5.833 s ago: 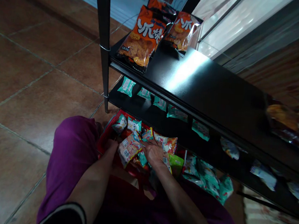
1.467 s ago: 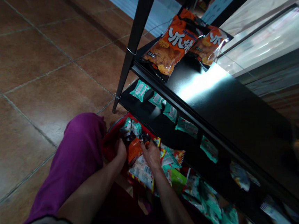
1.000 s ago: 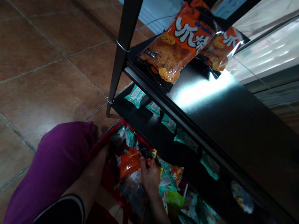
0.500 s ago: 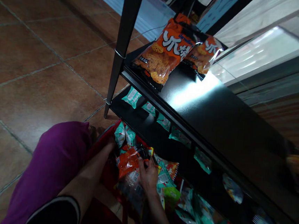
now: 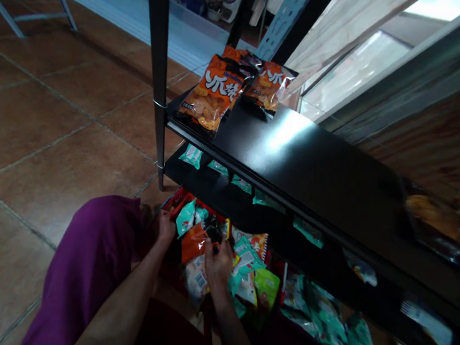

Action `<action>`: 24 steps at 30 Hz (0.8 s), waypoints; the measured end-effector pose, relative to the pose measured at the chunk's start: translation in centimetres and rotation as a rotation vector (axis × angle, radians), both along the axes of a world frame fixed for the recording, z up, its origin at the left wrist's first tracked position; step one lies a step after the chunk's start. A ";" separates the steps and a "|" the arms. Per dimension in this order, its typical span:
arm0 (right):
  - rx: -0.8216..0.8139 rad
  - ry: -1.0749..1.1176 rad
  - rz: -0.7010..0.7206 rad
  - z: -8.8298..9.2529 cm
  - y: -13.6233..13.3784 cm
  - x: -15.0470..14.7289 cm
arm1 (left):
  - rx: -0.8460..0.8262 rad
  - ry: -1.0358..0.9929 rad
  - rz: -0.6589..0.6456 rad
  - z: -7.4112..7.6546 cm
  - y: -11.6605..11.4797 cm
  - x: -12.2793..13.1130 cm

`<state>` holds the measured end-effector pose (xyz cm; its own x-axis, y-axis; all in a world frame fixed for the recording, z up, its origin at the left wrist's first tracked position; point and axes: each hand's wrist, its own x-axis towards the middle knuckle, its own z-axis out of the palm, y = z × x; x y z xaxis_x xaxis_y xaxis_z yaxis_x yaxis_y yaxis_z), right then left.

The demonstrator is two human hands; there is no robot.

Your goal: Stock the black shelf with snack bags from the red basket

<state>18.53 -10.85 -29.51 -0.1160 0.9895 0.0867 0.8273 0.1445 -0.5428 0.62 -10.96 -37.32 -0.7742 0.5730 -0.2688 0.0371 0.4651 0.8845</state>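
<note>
A black, flat-boarded shelf (image 5: 315, 158) blocks the far side of a red plastic basket (image 5: 177, 198). Inside, the right hand (image 5: 219, 264) bends its fingers onto an orange-and-black plastic packet (image 5: 193, 244); the left hand (image 5: 166, 228) curls at the left rim, both grips unclear.

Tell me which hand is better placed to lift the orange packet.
Probably the right hand: it is right at the orange packet, while the left hand is apart from it, by the red basket's side.
</note>
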 end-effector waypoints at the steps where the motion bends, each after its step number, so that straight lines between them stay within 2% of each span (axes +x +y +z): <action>1: -0.015 0.030 -0.008 -0.5 -0.4 -0.5 | -0.007 0.031 -0.013 0.5 -0.6 -0.1; 5: -0.079 0.176 0.017 -1.2 -1.6 -1.2 | 0.003 0.239 -0.099 1.8 -2.2 0.3; 8: -0.094 0.219 -0.018 0.1 -1.9 0.0 | 0.007 0.334 -0.165 2.7 -2.6 0.8; 11: -0.140 0.260 -0.139 2.0 -2.1 1.6 | 0.002 0.424 -0.260 4.1 -2.9 1.5; 14: -0.177 0.316 -0.232 2.8 -2.8 2.7 | 0.030 0.549 -0.392 5.6 -3.5 2.4; 18: -0.184 0.305 -0.255 1.6 -4.4 3.0 | 0.076 0.630 -0.543 6.4 -4.3 3.3; 24: -0.254 0.165 -0.213 -0.7 -5.1 1.2 | -0.021 0.590 -0.584 5.0 -5.7 4.4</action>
<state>19.70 -15.90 -30.24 0.0899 0.9823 -0.1643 0.7227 -0.1778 -0.6679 5.04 -16.64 -32.33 -0.3709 0.9258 0.0731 0.7324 0.2432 0.6359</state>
